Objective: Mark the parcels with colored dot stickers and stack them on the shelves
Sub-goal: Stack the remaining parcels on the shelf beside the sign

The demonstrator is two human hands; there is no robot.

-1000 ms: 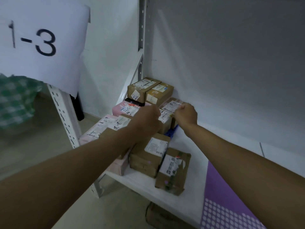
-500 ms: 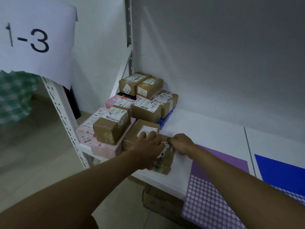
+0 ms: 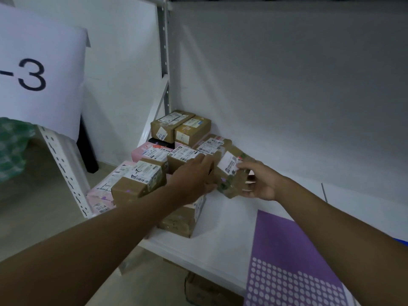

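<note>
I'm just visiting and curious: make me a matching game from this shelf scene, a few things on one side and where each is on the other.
Things:
1. tilted brown parcel
2. purple sticker sheet
3. paper sign with "-3"
4. pink parcel

Places:
A. hanging at upper left
B. held between both hands
C. flat on the shelf, lower right
D. shelf's left end, under a brown box

Pairs: 1-B, 2-C, 3-A, 4-D

Brown cardboard parcel (image 3: 234, 180), paper-labelled; matt white shelf (image 3: 220, 239).

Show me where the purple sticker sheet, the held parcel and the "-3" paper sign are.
purple sticker sheet (image 3: 284, 246): head view, plain upper part.
held parcel (image 3: 234, 182): head view, taped brown face.
paper sign (image 3: 55, 62): head view, white area.
</note>
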